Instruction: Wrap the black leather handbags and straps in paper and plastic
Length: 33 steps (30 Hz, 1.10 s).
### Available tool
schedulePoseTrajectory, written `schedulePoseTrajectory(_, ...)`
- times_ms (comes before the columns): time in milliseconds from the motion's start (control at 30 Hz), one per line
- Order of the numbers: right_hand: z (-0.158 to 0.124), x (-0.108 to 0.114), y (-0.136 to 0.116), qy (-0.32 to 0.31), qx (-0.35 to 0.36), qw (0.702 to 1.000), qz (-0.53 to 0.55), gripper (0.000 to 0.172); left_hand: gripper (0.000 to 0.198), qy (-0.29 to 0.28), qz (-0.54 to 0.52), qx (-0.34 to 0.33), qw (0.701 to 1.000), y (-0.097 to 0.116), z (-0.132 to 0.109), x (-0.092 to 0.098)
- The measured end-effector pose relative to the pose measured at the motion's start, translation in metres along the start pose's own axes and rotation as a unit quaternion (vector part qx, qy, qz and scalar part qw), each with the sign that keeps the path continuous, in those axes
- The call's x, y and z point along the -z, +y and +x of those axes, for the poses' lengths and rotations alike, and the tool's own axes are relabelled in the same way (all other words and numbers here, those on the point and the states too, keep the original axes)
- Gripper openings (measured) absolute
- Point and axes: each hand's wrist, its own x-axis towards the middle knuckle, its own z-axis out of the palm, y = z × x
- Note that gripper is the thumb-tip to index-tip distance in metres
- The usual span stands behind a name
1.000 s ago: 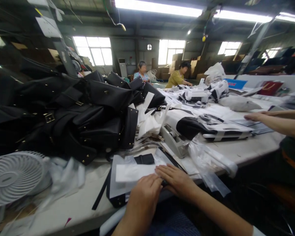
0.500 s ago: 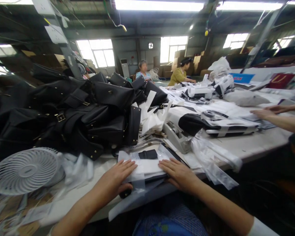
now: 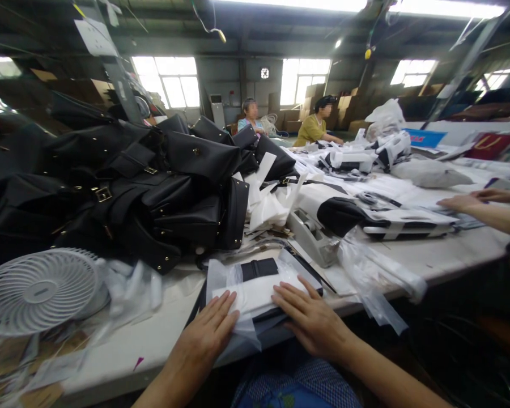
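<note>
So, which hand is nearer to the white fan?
Left. The left hand lies flat on the white-wrapped package, to the right of the fan; the right hand rests farther right on the same package.

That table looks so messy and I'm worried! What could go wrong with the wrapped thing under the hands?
The wrapped black piece lies right at the table edge under the flat left hand and right hand, so it might slide off. The heap of black bags stands close behind and could topple onto it.
</note>
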Motion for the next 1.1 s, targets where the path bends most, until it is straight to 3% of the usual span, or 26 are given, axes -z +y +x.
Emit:
schedulePoseTrajectory(167, 0.011, -0.022, -0.023, 0.056, 0.102, 0.993, -0.005, 0.047, 0.039, -0.012, -0.008, -0.015, 1.000, -0.001, -0.012, -0.013)
schedulePoseTrajectory(400, 0.024, -0.045, -0.021, 0.117, 0.076, 0.990, -0.011, 0.037, 0.047, -0.045, -0.003, -0.035, 0.998, -0.003, -0.014, -0.012)
schedulePoseTrajectory(533, 0.030, -0.051, -0.002, 0.159, 0.092, 0.983, -0.021, 0.034, 0.044, 0.013, -0.018, -0.043, 0.999, -0.009, -0.001, -0.021)
schedulePoseTrajectory(633, 0.031, -0.050, 0.005, 0.156, 0.078, 0.984, -0.019, 0.036, 0.044, 0.033, -0.033, -0.021, 0.999, -0.010, 0.005, -0.033)
schedulePoseTrajectory(733, 0.024, -0.045, -0.007, 0.144, 0.056, 0.988, -0.003, 0.037, 0.047, 0.043, -0.052, 0.004, 0.998, -0.008, 0.005, -0.040)
schedulePoseTrajectory(933, 0.025, -0.045, -0.038, 0.187, -0.017, 0.982, 0.026, 0.039, 0.043, 0.030, -0.112, 0.026, 0.993, -0.009, 0.003, -0.039)
schedulePoseTrajectory(1100, 0.040, -0.044, -0.035, 0.188, 0.022, 0.980, 0.054, 0.032, 0.045, -0.016, -0.177, 0.066, 0.982, -0.016, 0.008, -0.032)
